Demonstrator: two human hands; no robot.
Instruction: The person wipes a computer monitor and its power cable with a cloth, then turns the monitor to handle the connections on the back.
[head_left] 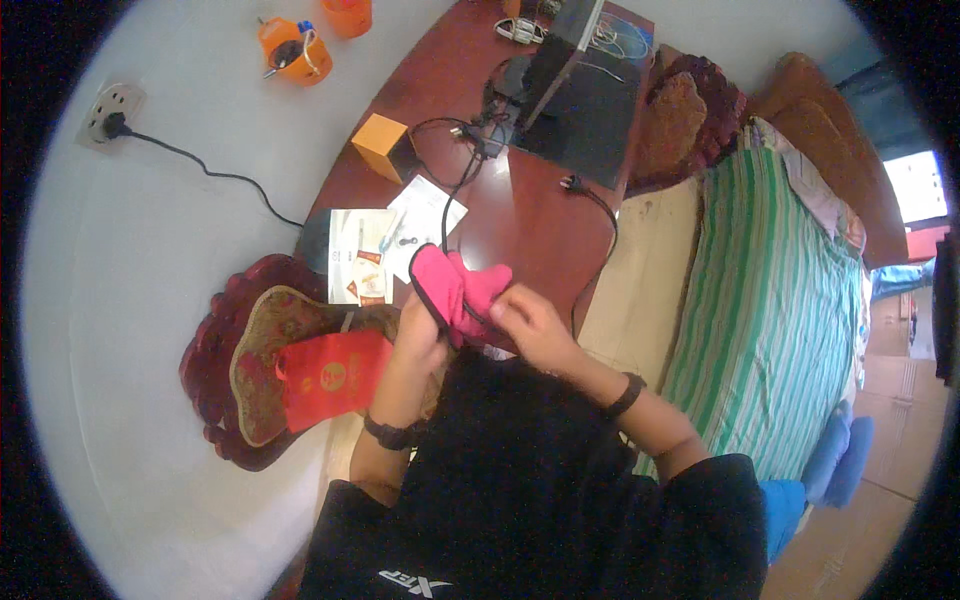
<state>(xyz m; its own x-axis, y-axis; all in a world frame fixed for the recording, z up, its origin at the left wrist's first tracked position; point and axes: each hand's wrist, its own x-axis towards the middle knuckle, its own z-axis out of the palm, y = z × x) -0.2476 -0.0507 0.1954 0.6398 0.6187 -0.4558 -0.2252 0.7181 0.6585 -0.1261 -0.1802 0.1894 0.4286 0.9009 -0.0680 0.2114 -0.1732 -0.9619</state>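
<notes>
A bright pink cloth (pixel 440 287) with a dark edging is held up in front of my body, over the near edge of the desk. My left hand (pixel 421 338) grips its left side from below, the fingers partly hidden behind it. On the other side my right hand (pixel 535 322) pinches the cloth between thumb and fingers. The cloth is bunched and folded, so its full shape cannot be made out. Just beyond it lie white paper sheets (pixel 428 205) and a leaflet (pixel 345 235) with small red-and-white packets (pixel 369 275) on it.
On the reddish-brown desk (pixel 540 225) are an orange box (pixel 381 146), black cables (pixel 490 143) and a monitor (pixel 560 60). A red bag (pixel 335 377) rests on a patterned chair (pixel 235 345) at left. To the right is a bed with a green striped sheet (pixel 770 310).
</notes>
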